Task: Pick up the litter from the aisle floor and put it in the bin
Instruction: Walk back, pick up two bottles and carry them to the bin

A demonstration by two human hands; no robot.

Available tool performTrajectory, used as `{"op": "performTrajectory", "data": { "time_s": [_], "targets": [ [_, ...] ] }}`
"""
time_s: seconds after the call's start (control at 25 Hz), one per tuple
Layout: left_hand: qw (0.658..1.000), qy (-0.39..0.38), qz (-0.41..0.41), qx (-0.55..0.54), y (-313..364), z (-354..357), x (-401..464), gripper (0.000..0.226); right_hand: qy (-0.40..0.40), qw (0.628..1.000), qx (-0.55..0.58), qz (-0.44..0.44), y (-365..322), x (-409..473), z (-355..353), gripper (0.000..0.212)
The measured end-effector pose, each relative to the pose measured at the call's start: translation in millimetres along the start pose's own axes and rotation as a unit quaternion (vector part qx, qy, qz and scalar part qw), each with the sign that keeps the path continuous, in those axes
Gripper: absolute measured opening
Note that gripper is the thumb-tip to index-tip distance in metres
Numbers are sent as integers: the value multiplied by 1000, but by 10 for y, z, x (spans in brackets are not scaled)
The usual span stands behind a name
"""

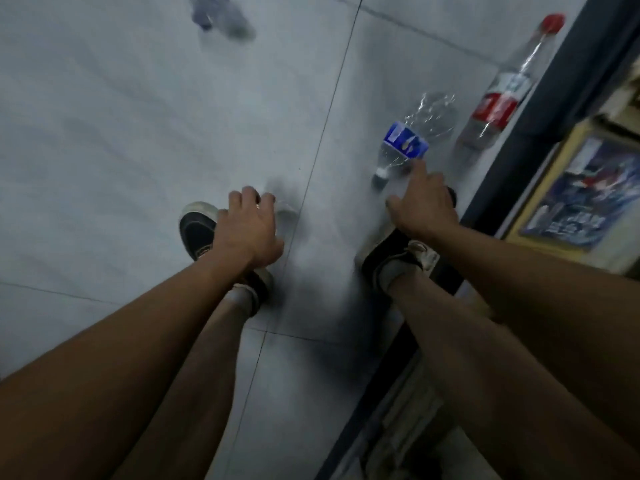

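Spread and holding nothing, my right hand (424, 206) reached down with a fingertip touching the blue-labelled bottle (412, 140) lying on the tiled floor (138, 133). Loosely curled, my left hand (247, 230) hung over my left shoe (195, 226); whether it held anything I could not tell. Just beside the blue-labelled one lay a red-capped bottle (502, 95), against the dark shelf base (540, 109); a third, blurred bottle (221, 15) lay well apart.

Two bottles (412, 140) (502, 95) side by side, just beyond right hand (424, 206)
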State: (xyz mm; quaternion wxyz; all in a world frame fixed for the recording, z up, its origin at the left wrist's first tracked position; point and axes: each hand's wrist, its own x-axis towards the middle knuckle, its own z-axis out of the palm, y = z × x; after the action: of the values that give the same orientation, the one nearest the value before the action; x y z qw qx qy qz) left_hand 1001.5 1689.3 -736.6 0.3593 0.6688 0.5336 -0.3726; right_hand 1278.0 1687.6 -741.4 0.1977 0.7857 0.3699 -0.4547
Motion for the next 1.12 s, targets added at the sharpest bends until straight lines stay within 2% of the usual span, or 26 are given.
{"op": "performTrajectory", "data": {
  "time_s": [0.12,0.24,0.36,0.48,0.68,0.8,0.96,1.12],
  "targets": [
    [998,12,-67,12,-61,548,544,67,86,982,133,108,-54,706,375,96],
    [997,10,-80,1,-52,917,809,53,141,953,209,167,-133,1204,584,114],
    [996,16,-74,-40,-57,943,854,50,166,938,227,201,-246,1369,625,102],
    [994,40,-74,-72,5,683,686,47,114,955,189,196,-307,1120,558,83],
    [986,44,-107,-121,135,-274,-91,42,27,986,124,107,-372,-88,74,60],
    [985,40,-75,-148,175,-996,-833,35,5,996,82,35,-441,-1119,-400,61],
    [987,53,3,-150,210,-1913,-1998,26,-9,999,48,-8,-565,-2477,-1084,70],
    [985,75,12,-157,152,-2631,-3207,16,-7,995,55,-79,-760,-3678,-1840,68]
  ]
}}
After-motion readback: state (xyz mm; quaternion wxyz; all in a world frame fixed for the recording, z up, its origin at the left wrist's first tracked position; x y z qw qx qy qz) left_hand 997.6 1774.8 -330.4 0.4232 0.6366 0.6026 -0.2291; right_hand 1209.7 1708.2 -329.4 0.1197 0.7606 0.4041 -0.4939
